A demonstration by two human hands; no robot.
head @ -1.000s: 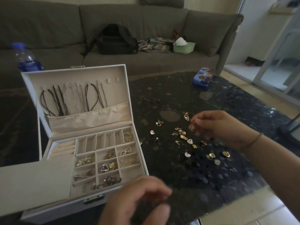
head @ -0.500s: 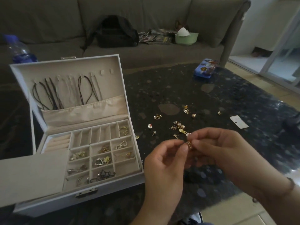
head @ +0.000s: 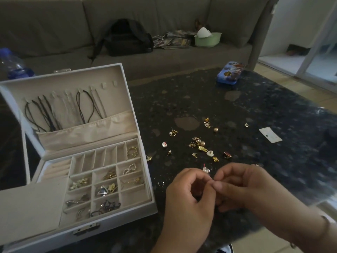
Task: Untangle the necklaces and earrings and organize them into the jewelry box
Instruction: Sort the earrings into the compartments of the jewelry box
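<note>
A grey sofa (head: 54, 33) fills the upper part of the frame, with a black bag (head: 127, 38) and a green bowl (head: 207, 39) on its seat; below it a dark speckled table (head: 273, 161) spreads across the middle and right; on the table at the left of the frame stands the white jewelry box (head: 76, 227), lid raised, with dark cord necklaces (head: 45, 114) hanging inside the lid above a fabric pocket, and earrings lying in several of the small compartments of the tray; a blue tin (head: 230, 73) sits on the table at the upper right, and a white card (head: 270, 134) lies at the right; loose earrings (head: 200, 145) are scattered on the table at the centre of the frame, to the right of the box and just above the hands; at the lower centre the left hand (head: 187, 196) and the right hand (head: 242, 187) meet fingertip to fingertip above the table, both with fingers curled; whatever they pinch between them is too small and hidden to make out, so whether either hand truly holds a piece cannot be told.
</note>
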